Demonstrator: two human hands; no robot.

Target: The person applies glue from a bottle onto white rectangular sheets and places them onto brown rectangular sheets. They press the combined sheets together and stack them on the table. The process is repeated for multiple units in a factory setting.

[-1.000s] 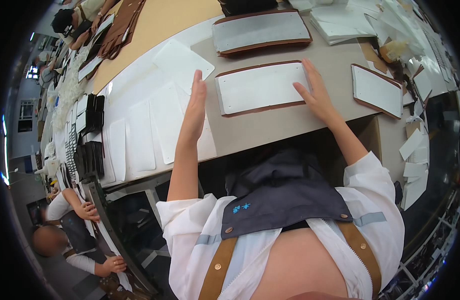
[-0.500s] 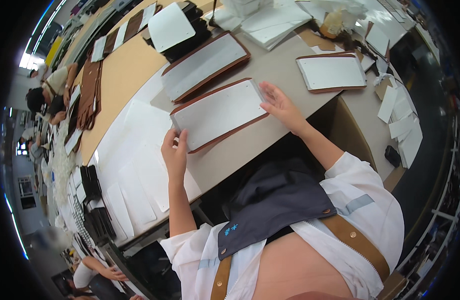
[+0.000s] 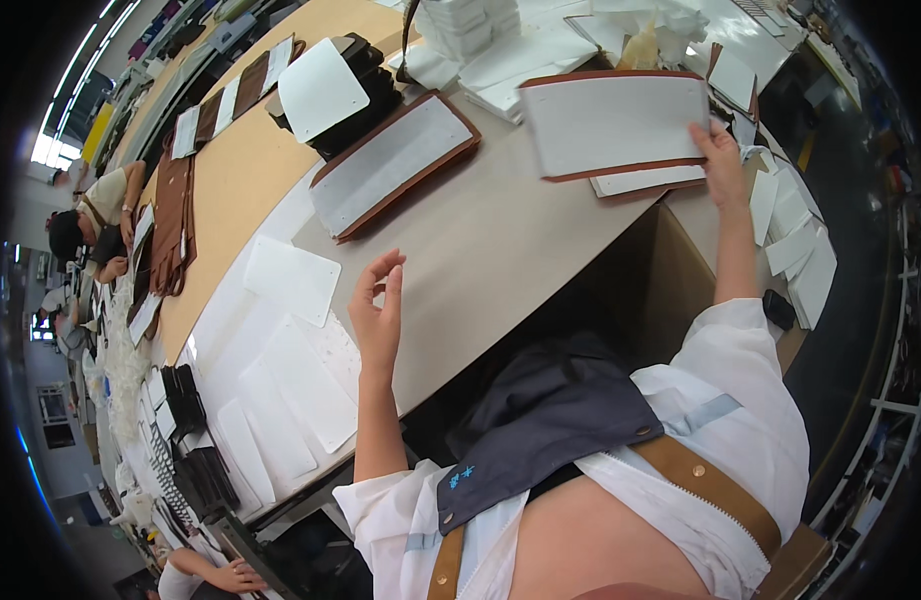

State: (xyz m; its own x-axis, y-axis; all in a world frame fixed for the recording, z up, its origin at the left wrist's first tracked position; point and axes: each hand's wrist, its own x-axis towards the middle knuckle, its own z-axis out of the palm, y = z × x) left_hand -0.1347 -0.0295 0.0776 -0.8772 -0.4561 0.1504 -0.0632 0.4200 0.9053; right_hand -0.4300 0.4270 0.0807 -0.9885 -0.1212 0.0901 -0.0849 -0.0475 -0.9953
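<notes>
My right hand (image 3: 720,160) grips the right end of a brown-edged panel with a white sheet on top (image 3: 615,125). That panel is raised over the right part of the table and partly covers another white-topped brown panel (image 3: 648,182) lying there. Above the near table edge hovers my left hand (image 3: 377,315), empty, its fingers loosely bent and apart from the thumb. Beyond it lies a stack of similar brown-edged panels, topped by a long white sheet (image 3: 395,165).
A black stack (image 3: 365,85) with a white piece (image 3: 322,90) on it stands at the far left. White sheets (image 3: 292,280) lie left of my left hand. Loose white strips (image 3: 792,235) sit at the right. A co-worker (image 3: 105,220) is at the far left.
The panel both hands held before me has moved right and away in my right hand, over the other panel. My left hand has let go of it.
</notes>
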